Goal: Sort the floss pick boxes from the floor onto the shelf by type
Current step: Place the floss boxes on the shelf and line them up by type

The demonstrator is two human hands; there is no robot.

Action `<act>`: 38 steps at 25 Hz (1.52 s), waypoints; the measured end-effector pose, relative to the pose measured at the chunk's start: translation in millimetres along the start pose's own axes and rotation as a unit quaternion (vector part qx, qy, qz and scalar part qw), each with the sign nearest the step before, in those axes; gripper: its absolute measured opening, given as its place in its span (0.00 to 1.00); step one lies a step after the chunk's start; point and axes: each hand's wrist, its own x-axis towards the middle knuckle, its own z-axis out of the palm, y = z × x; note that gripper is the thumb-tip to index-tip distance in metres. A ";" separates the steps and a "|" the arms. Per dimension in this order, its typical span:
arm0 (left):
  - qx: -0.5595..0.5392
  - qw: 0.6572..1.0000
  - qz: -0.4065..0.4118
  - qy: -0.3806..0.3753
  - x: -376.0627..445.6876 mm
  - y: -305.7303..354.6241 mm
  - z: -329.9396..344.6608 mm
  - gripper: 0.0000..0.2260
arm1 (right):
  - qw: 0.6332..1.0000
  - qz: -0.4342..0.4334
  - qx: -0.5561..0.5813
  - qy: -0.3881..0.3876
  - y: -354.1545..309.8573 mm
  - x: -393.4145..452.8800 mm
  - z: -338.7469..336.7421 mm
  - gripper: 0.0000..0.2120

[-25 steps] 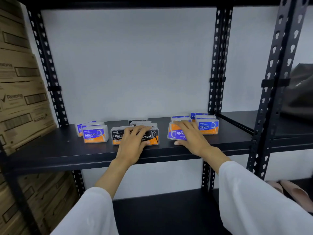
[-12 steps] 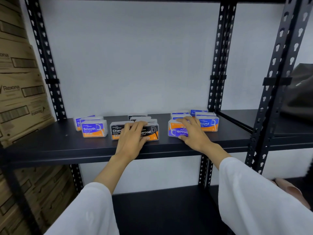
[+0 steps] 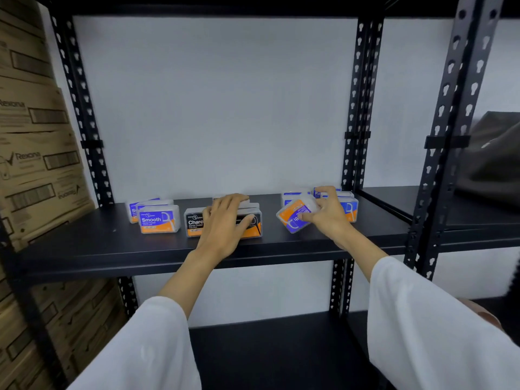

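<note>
While both hands work the same shelf [image 3: 84, 249], the box in the right one is the piece that matters.
Misplaced box: a blue-and-orange Smooth box [image 3: 295, 216], label upside down, tilted up off the shelf at the left front corner of the Round group [image 3: 347, 205].
Right hand [image 3: 323, 212]: fingers curled round that tilted box, gripping it from its right side.
Left hand [image 3: 225, 220]: laid flat over the Charcoal boxes [image 3: 194, 222], fingers straight, pressing rather than clutching.
Landmark: the Smooth group [image 3: 159, 219], standing at the shelf's left end.
Direction to go: the held box lies well to the right of the Smooth group, with the Charcoal boxes and the left hand between them.
Long axis: slanted, low end toward the Charcoal boxes, high end toward the Round group.
Nearer hand: the left one sits closer to the Smooth group, so a hand-over or a reach across looks likely.
Risk, as I judge it: carrying it low could knock the Charcoal boxes.
</note>
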 end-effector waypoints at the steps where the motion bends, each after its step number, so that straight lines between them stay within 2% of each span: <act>1: -0.010 1.000 0.004 -0.002 5.3 5.0 -2.4 0.16 | 1.000 -0.005 0.006 0.005 -3.2 1.9 -2.5 0.31; 4: -0.035 0.999 0.013 -0.018 14.7 17.5 -2.8 0.13 | 0.995 -0.049 -0.089 -0.011 -11.8 5.3 -8.9 0.24; 8: -0.036 0.999 0.027 -0.029 15.2 17.5 4.6 0.11 | 0.974 -0.086 -0.198 -0.069 -17.5 11.7 -8.6 0.22; 11: -0.026 0.999 0.016 -0.030 17.8 8.9 4.5 0.11 | 0.925 -0.102 -0.337 -0.142 -26.3 23.6 -1.9 0.22; 13: -0.022 0.999 0.010 -0.031 18.9 1.9 3.9 0.11 | 0.900 -0.112 -0.380 -0.183 -30.3 31.2 6.6 0.22; 16: -0.015 0.999 0.000 -0.032 18.6 -7.1 4.8 0.11 | 0.896 -0.110 -0.372 -0.217 -23.9 41.0 17.6 0.27; 19: -0.008 0.999 0.003 -0.037 18.3 -9.3 6.0 0.12 | 0.893 -0.127 -0.380 -0.206 -15.4 41.7 15.5 0.30; 22: -0.008 0.999 0.014 -0.043 22.7 -3.1 8.7 0.11 | 0.927 -0.110 -0.321 -0.158 -3.6 35.5 1.3 0.30; 25: 0.004 0.997 0.050 -0.058 38.5 16.1 17.6 0.13 | 0.945 -0.112 -0.277 -0.131 5.4 23.6 -22.3 0.29; 29: 0.059 0.975 0.114 -0.183 67.4 53.4 41.9 0.23 | 0.955 -0.127 -0.255 -0.087 15.0 3.7 -57.1 0.24; 32: 0.130 0.947 0.127 -0.265 77.5 67.0 61.0 0.28 | 0.953 -0.114 -0.268 -0.078 28.8 -9.5 -70.5 0.22; 35: 0.124 0.951 0.128 -0.254 79.0 70.6 64.7 0.25 | 0.948 -0.104 -0.288 -0.089 41.0 -18.7 -73.7 0.19; 38: 0.057 0.967 0.139 -0.207 77.0 71.5 46.6 0.23 | 0.942 -0.106 -0.306 -0.090 42.5 -21.3 -70.0 0.17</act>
